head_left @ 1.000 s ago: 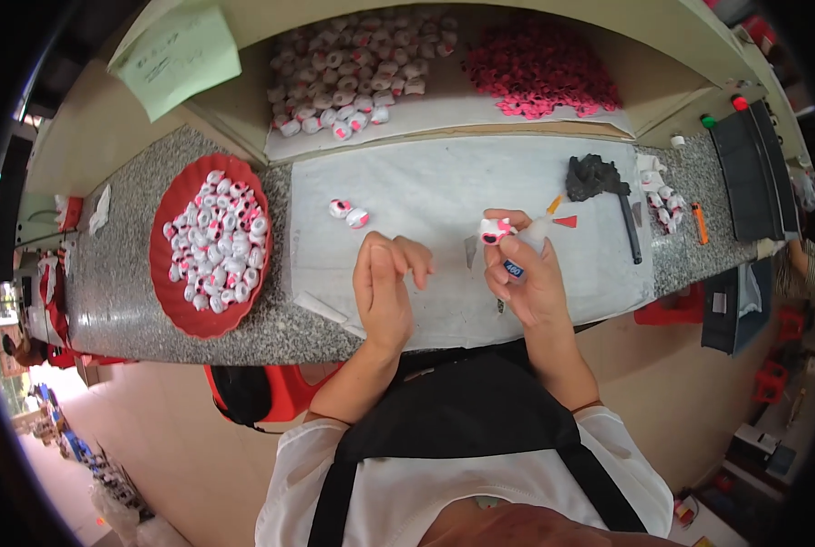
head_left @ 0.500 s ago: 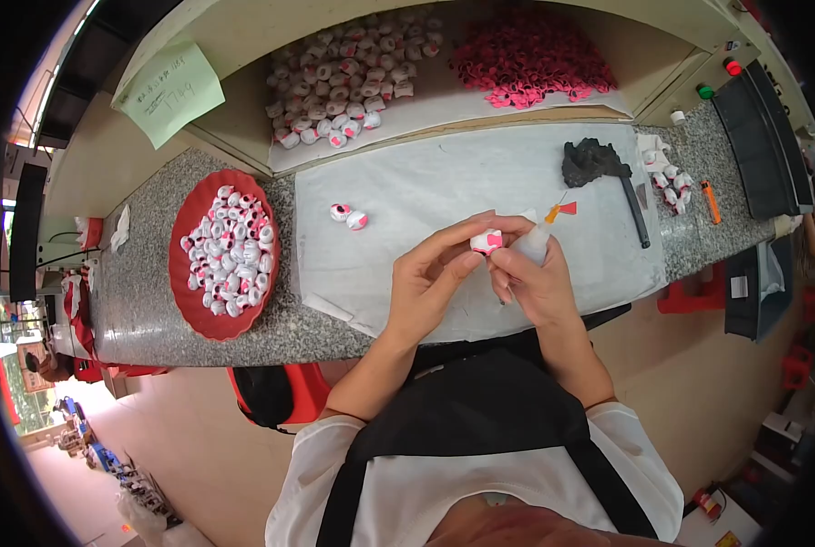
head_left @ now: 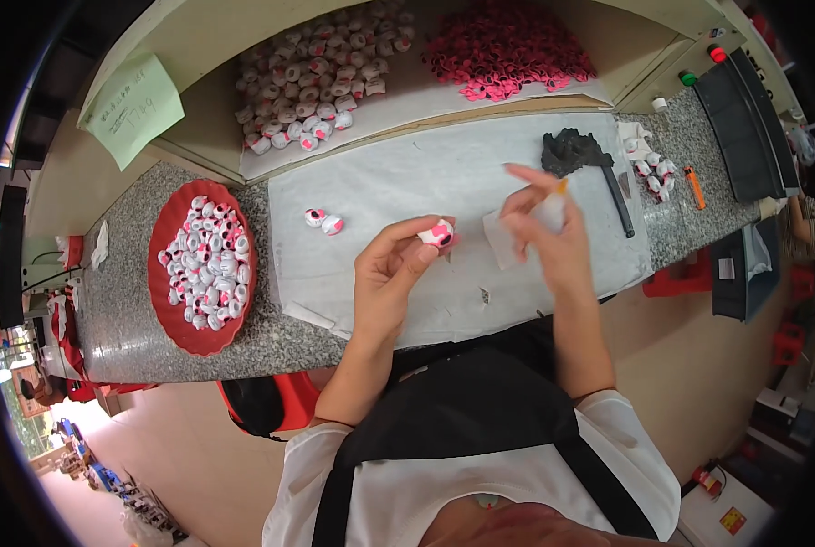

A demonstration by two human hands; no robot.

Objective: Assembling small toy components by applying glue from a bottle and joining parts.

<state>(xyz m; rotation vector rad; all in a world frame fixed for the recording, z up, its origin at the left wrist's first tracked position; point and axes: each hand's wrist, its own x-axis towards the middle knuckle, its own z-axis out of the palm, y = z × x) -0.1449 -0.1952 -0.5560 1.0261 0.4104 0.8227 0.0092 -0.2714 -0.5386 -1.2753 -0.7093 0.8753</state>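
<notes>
Pinching a figurine, left hand over white sheet, right hand blurred, hold unclear, speckled counter, floor

A grey speckled counter crosses the room. Along its far edge stands a cream cabinet, open at the front. The floor is smooth and beige. A red stool sits below the near edge, toward the left; more red stools stand beyond the right end. Past the left end, greenery shows through a window; bright light whitens the floor nearby and leaves a sheen on the counter.
</notes>
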